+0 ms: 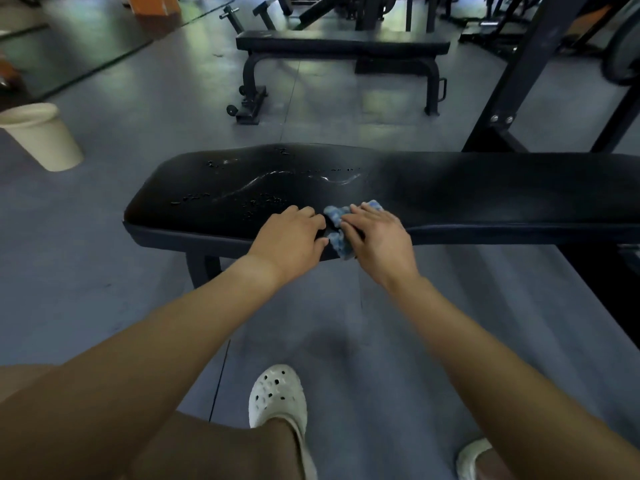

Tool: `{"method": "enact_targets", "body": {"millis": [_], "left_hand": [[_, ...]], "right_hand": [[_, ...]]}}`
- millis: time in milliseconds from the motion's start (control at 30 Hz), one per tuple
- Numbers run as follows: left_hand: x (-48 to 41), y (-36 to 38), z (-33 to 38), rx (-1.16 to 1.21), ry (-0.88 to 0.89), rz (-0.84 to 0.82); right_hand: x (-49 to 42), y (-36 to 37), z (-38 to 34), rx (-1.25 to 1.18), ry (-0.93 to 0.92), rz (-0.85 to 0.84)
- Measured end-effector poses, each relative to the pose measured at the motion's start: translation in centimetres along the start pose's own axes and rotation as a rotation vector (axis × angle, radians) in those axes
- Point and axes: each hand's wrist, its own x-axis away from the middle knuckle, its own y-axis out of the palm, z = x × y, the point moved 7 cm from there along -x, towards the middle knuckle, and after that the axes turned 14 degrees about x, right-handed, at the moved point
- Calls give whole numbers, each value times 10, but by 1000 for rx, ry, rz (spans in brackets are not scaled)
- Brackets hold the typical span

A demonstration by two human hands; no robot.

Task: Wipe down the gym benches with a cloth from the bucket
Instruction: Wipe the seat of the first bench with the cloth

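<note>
Your white clog (277,393) sits nearest. Far left, the cream bucket (41,136) stands well apart from the near bench (485,188). Your left hand (294,237) rests on the pad edge with its fingers loosely curled beside the blue cloth (337,237); you cannot tell if they pinch it. Your right hand (377,237) presses the cloth, fingers straight and slightly apart.

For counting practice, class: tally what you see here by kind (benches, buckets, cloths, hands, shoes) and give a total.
Benches: 2, near bench, far bench
Bucket: 1
Cloth: 1
Hands: 2, left hand, right hand
Shoes: 2, left shoe, right shoe
Total: 8
</note>
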Motion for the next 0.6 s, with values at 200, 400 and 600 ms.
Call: {"method": "enact_targets", "body": {"millis": [200, 400, 600], "left_hand": [[1, 0, -2, 68, -30, -91], [-3, -10, -7, 50, 58, -179], [-26, -21, -12, 21, 192, -190]], "right_hand": [[-16, -10, 41, 74, 370, -108], [-20, 6, -29, 212, 79, -139], [-49, 31, -6, 286, -12, -435]]}}
